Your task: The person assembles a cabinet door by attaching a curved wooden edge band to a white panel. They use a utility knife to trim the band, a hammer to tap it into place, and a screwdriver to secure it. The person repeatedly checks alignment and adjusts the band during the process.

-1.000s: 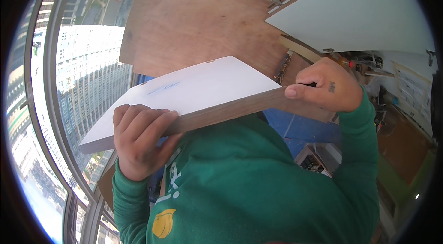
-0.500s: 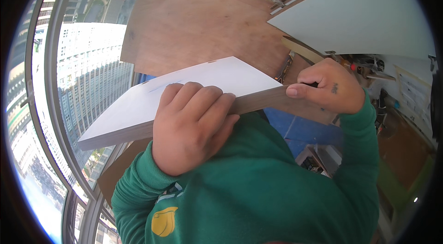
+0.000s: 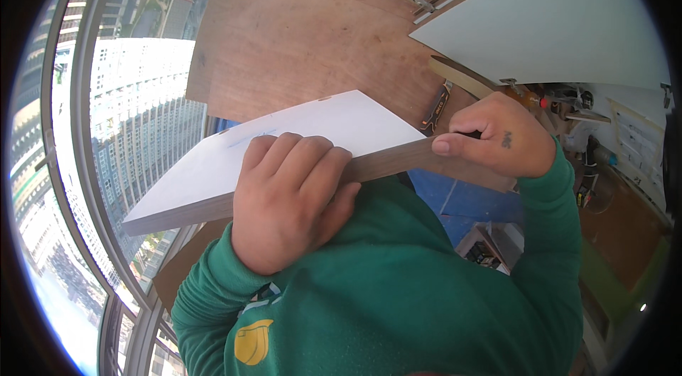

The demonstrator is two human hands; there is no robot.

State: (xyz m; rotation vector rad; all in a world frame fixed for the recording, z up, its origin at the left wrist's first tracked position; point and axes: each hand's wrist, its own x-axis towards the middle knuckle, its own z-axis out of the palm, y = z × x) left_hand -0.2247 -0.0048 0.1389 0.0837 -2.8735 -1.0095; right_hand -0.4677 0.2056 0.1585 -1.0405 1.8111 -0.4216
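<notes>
A white-faced board (image 3: pixel 298 138) with a brown edge band is held tilted in front of my chest. My left hand (image 3: pixel 288 202) lies over its near edge, fingers curled onto the white face, gripping it near the middle. My right hand (image 3: pixel 497 141) pinches the brown edge strip at the board's right corner between thumb and fingers. Both arms wear green sleeves. The board's underside is hidden.
A large brown plywood sheet (image 3: pixel 298 35) lies beyond the board. A white panel (image 3: pixel 561 28) stands at the upper right, with tools and clutter (image 3: pixel 568 102) beside it. A curved window (image 3: pixel 106 163) with tall buildings outside fills the left. Blue floor covering (image 3: pixel 462 198) shows below.
My left hand slid from the board's left end along the near edge toward the middle and now covers more of it. My right hand stayed at the right corner.
</notes>
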